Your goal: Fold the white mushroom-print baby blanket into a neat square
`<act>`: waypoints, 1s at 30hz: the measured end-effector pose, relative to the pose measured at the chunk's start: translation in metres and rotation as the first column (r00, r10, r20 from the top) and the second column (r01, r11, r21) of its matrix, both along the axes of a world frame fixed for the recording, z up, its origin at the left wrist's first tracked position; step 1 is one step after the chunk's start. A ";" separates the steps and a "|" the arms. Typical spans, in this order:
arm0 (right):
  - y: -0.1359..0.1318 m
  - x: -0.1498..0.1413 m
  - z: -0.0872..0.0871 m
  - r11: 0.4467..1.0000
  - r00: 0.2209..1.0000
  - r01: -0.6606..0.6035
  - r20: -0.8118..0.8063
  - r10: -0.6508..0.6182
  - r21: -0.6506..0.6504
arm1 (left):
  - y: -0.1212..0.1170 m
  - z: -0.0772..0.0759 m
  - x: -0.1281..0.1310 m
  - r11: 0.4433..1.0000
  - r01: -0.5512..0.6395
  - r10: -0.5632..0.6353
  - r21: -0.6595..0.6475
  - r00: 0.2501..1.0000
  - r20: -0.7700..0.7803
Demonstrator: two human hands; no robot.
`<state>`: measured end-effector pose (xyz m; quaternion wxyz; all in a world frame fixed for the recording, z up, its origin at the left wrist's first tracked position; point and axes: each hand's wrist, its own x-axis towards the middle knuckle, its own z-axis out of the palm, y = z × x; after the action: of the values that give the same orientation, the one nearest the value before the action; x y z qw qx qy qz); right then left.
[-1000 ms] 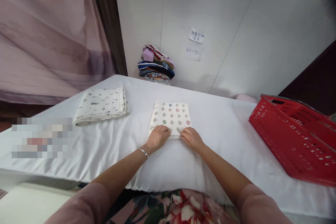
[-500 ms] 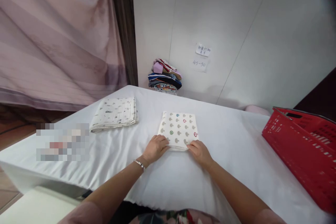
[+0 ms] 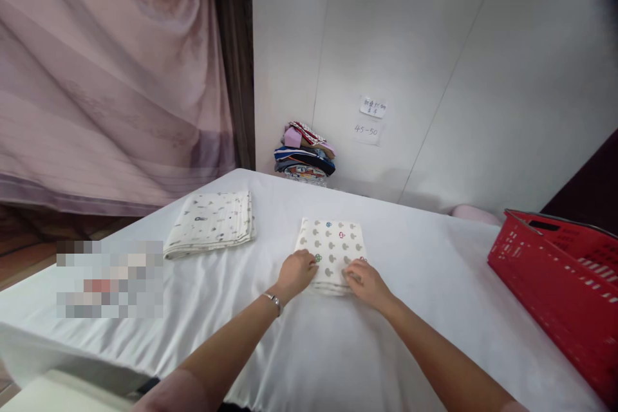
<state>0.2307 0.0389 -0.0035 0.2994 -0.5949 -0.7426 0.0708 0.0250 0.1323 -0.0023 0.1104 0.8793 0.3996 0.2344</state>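
Observation:
A folded white cloth (image 3: 337, 244) printed with grey mushrooms and a few coloured ones lies flat on the white-covered table (image 3: 425, 309). Over its near left side, my left hand (image 3: 297, 275) has its fingers curled and closed on the fabric. My right hand (image 3: 371, 284) is closed at the near right side, fingertips bent onto the top layer. Between the hands, the stacked fold edges face me. Farther left rests another folded white cloth (image 3: 212, 222) with a small grey print, touched by neither hand.
A red plastic basket (image 3: 550, 283) stands at the table's right edge. Beyond the far edge is a pile of folded fabrics (image 3: 305, 153) against the white wall (image 3: 405, 32). A blurred-out patch hides something at the left. A pink curtain (image 3: 111, 77) hangs behind.
Both hands have slid from the near corners of the mushroom-print cloth a little farther up onto its top. The view has tilted up slightly.

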 end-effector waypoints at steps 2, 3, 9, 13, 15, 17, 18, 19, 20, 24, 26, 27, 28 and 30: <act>0.019 -0.006 0.006 1.000 1.000 0.025 -0.001 -0.025 0.017 | 0.006 0.007 0.008 0.999 -0.012 0.012 0.050 1.000 -0.012; 0.027 -0.008 0.005 0.999 0.998 0.046 0.036 -0.046 -0.008 | 0.008 0.006 0.010 0.998 -0.011 0.013 0.065 0.999 -0.035; 0.036 -0.010 -0.024 0.941 0.954 0.168 0.288 -0.080 -0.295 | 0.009 -0.017 0.006 0.984 -0.028 -0.004 -0.175 0.984 -0.178; 0.052 -0.009 -0.017 0.932 0.957 0.173 0.279 -0.082 -0.318 | 0.022 -0.006 0.012 0.970 -0.062 0.025 -0.234 0.987 -0.160; 0.074 -0.007 -0.006 0.943 0.946 0.218 0.292 -0.141 -0.252 | 0.029 0.001 0.020 0.977 -0.110 0.079 -0.185 0.983 -0.167; 0.098 -0.003 0.001 0.933 0.921 0.297 0.318 -0.224 -0.204 | 0.032 0.000 0.027 0.976 -0.138 0.103 -0.168 0.974 -0.202; 0.108 0.000 0.001 0.914 0.905 0.345 0.332 -0.264 -0.213 | 0.031 -0.003 0.029 0.975 -0.139 0.100 -0.175 0.971 -0.218; 0.116 0.003 -0.002 0.888 0.889 0.393 0.346 -0.300 -0.238 | 0.029 -0.008 0.030 0.974 -0.135 0.093 -0.182 0.970 -0.225; 0.122 0.007 -0.006 0.863 0.875 0.430 0.358 -0.325 -0.267 | 0.027 -0.013 0.030 0.975 -0.129 0.088 -0.180 0.971 -0.221; 0.127 0.019 -0.029 0.833 0.857 0.469 0.379 -0.349 -0.293 | 0.024 -0.026 0.025 0.975 -0.102 0.071 -0.198 0.985 -0.159; 0.126 0.021 -0.035 0.839 0.861 0.462 0.370 -0.348 -0.288 | 0.036 -0.023 0.022 0.968 -0.109 0.094 -0.225 0.993 -0.074; 0.126 0.022 -0.037 0.839 0.864 0.459 0.365 -0.346 -0.292 | 0.046 -0.019 0.022 0.964 -0.131 0.132 -0.232 0.991 -0.014; 0.126 0.022 -0.037 0.839 0.866 0.458 0.362 -0.346 -0.293 | 0.058 -0.015 0.022 0.949 -0.176 0.195 -0.260 0.980 0.048; 0.126 0.021 -0.037 0.842 0.864 0.459 0.363 -0.349 -0.283 | 0.086 -0.004 0.025 0.883 -0.281 0.348 -0.376 0.930 0.121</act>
<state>0.2522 0.1649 -0.0401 0.0786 -0.7874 -0.6093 0.0497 0.0498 0.2181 -0.0068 0.2630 0.7426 0.5609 0.2545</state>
